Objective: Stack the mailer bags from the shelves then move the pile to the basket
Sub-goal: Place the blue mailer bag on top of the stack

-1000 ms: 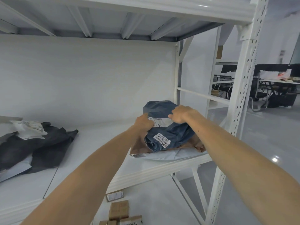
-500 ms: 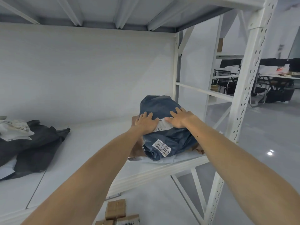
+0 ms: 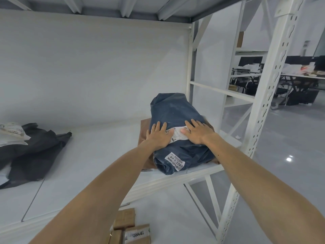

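Note:
A bulky dark blue mailer bag point(image 3: 174, 111) with white labels lies on top of a flat brown mailer bag point(image 3: 144, 131) at the right end of the white shelf point(image 3: 98, 164). My left hand point(image 3: 159, 136) and my right hand point(image 3: 197, 133) both press flat on the blue bag's top, fingers straight, either side of its shipping label. At the shelf's far left lies a heap of black mailer bags point(image 3: 33, 152) with a white mailer bag point(image 3: 12, 132) on it. No basket is in view.
A perforated white upright point(image 3: 260, 113) of the rack stands just right of the pile. Cardboard boxes point(image 3: 130, 228) lie on the grey floor below the shelf edge. Desks and chairs point(image 3: 288, 80) stand far off at the right.
Both hands gripped the blue bag a second ago; they have since opened and now lie flat on it. The bag has settled down onto the brown one.

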